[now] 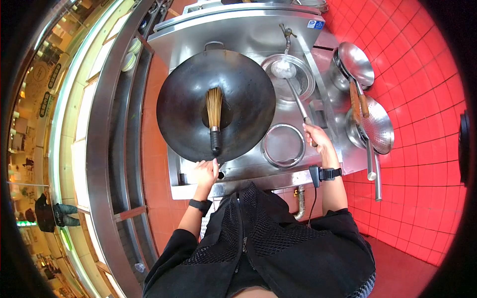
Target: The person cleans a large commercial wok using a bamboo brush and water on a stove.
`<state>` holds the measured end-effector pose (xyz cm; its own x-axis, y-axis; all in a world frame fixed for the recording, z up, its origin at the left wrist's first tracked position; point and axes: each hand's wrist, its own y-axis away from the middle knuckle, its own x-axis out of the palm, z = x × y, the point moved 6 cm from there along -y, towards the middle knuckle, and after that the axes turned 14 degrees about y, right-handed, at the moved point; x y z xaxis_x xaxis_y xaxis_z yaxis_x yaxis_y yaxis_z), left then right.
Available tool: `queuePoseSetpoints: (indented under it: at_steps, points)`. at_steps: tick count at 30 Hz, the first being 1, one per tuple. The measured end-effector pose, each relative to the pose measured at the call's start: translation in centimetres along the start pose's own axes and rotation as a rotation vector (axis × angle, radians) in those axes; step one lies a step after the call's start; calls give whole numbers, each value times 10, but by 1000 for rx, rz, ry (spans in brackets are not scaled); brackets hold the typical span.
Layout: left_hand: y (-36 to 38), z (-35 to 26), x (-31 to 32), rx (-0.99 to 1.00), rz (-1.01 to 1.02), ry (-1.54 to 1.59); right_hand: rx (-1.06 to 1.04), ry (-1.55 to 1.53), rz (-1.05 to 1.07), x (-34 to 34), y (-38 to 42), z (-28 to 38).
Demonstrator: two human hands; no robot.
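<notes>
A large dark wok (pixel 174 94) sits on the steel stove, with a loop handle on its far rim. Inside it lies a bamboo wok brush (pixel 214 111), its black grip towards me. My left hand (pixel 204 174) is closed at the wok's near rim, where the near handle is mostly hidden by the fingers. My right hand (pixel 318 137) is wrapped round the end of a long-handled ladle (pixel 298 99). The ladle's bowl is under the tap (pixel 287 37), over a round steel basin (pixel 308 84), with whitish water in the bowl.
A round metal ring (pixel 283 145) is set in the stove top between my hands. Right of the stove stand a strainer (pixel 380 124) and a steel wok-shaped scoop (pixel 357 62) on pots, handles towards me. Red tiled wall (pixel 422 99) borders the right; steel shelving (pixel 112 134) runs along the left.
</notes>
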<state>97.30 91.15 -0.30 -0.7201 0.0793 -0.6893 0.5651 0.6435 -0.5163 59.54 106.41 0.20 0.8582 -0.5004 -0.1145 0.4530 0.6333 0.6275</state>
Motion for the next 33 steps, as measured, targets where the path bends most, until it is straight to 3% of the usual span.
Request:
queuePoseSetpoints:
  at_steps: [16, 27, 33]
  points:
    - [-1, 0, -1, 4, 26, 11, 1, -34, -43, -3, 17, 10]
    - [1, 2, -2, 30, 9, 40, 3, 109, -106, -7, 112, 16]
    - [-3, 0, -5, 62, 4, 105, 8, 23, -21, 7, 171, 21]
